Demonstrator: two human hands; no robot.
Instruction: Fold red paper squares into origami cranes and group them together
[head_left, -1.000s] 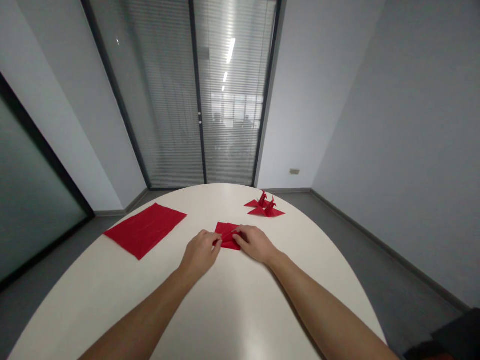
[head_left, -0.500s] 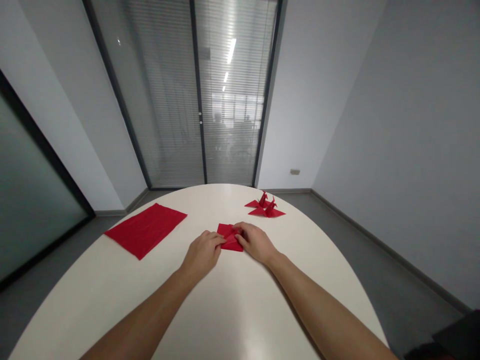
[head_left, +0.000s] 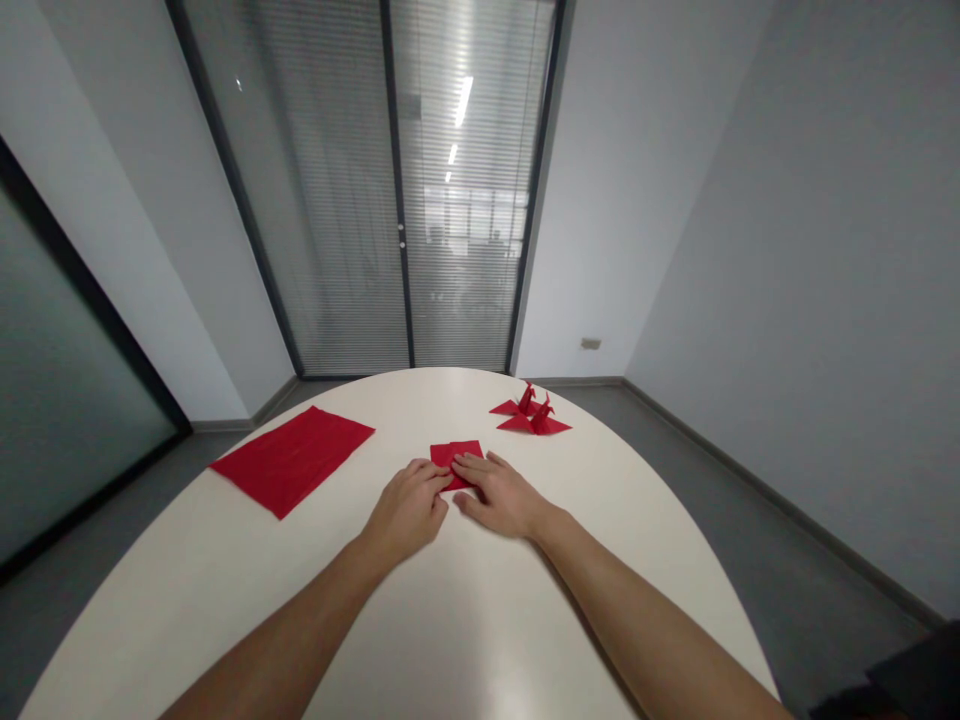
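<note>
A small folded piece of red paper (head_left: 457,450) lies flat on the table between my hands, its near part covered by fingers. At its left side my left hand (head_left: 411,507) has its fingers bent together, the tips pinning the paper down and the thumb tucked below. My right hand (head_left: 504,497) rests across the paper's right part with fingers stretched out flat and the thumb spread toward me. Beyond it, to the right, stand two red origami cranes (head_left: 534,418), one just behind the other.
A larger red sheet (head_left: 296,460) lies at the left, one corner at the edge of the round white table (head_left: 420,620). Behind the table are a glass partition with blinds (head_left: 465,290) and grey walls. Something dark (head_left: 911,675) shows at the lower right.
My right hand has gone from pinching at the paper to lying with flattened fingers on it. The paper has turned slightly and looks flatter. My left hand has hardly moved.
</note>
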